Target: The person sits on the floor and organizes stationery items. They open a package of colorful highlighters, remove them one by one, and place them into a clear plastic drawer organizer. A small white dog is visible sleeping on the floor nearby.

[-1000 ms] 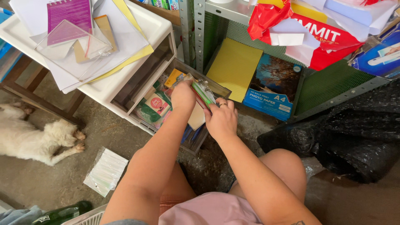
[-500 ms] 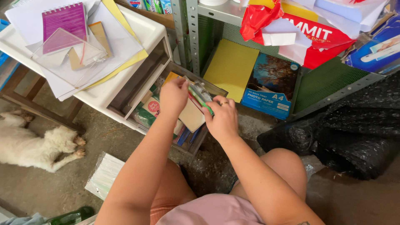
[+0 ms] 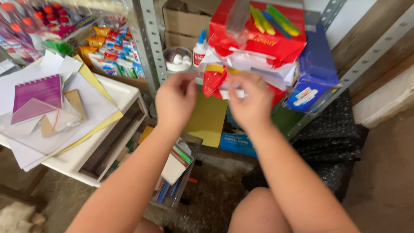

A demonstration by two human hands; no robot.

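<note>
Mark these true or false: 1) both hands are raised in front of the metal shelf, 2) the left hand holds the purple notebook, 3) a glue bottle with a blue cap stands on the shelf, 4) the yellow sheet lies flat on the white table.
1) True: the left hand and right hand are up at the metal shelf.
2) False: the purple notebook lies on the white table, apart from both hands.
3) True: the glue bottle stands there.
4) False: the yellow sheet stands under the shelf, behind the hands.
</note>
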